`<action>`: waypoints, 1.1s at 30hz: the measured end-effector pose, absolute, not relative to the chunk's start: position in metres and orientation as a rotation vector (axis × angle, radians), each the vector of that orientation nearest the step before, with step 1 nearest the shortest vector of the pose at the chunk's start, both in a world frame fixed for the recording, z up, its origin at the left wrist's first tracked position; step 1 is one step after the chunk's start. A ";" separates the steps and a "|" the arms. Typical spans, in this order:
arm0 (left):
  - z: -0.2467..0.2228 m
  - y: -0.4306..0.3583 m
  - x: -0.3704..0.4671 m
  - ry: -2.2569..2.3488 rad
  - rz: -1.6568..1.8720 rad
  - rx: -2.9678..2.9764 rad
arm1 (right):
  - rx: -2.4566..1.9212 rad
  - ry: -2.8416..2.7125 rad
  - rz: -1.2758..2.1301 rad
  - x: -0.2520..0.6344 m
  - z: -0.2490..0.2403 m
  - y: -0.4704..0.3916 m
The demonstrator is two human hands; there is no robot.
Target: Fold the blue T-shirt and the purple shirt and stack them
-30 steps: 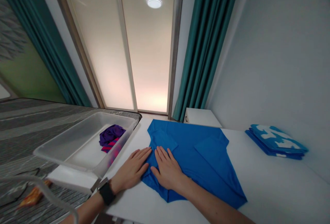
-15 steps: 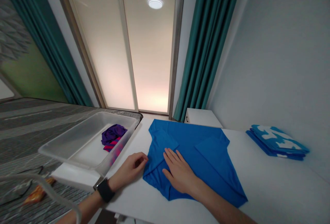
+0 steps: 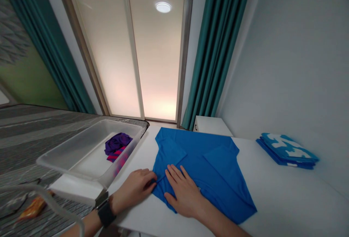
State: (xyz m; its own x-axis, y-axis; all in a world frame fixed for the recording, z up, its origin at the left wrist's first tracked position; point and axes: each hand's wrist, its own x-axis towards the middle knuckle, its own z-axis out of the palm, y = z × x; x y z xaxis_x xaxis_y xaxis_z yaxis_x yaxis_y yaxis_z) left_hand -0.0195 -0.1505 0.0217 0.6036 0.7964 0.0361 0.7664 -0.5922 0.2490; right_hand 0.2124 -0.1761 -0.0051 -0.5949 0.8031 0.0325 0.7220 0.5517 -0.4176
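Note:
A blue shirt (image 3: 215, 171) lies spread on the white table with its two sleeves folded inward over the body. My left hand (image 3: 137, 188), a dark watch on its wrist, is at the shirt's left edge, thumb and fingers closed on the fabric there. Flat on the left part of the shirt rests my right hand (image 3: 184, 191), fingers stretched out and palm down. The cloth is slightly wrinkled near my left fingers, and my right hand and forearm hide part of the near edge.
Left of the table, a translucent plastic bin (image 3: 79, 164) holds purple clothing (image 3: 117, 143) and a red-and-purple striped piece (image 3: 116, 154). A folded stack of blue and white clothes (image 3: 287, 151) sits at the right by the wall. A pale curved tube (image 3: 51, 202) crosses the lower left.
My right hand has slid a little toward the near edge, still flat on the shirt. My left fingers have closed in on the shirt's left edge. The view has shifted slightly.

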 end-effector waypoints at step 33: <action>0.001 -0.127 0.053 1.085 0.229 2.840 | -1.655 -2.437 0.400 0.276 -0.007 -0.176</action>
State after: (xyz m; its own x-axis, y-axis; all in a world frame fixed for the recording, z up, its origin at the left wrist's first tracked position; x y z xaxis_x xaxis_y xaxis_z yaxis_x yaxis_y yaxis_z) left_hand 0.0528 -0.1266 0.0013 0.7361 0.6684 0.1070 0.6545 -0.7431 0.1396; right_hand 0.2764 -0.1755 -0.0073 -0.3703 0.9289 -0.0106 0.8835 0.3486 -0.3128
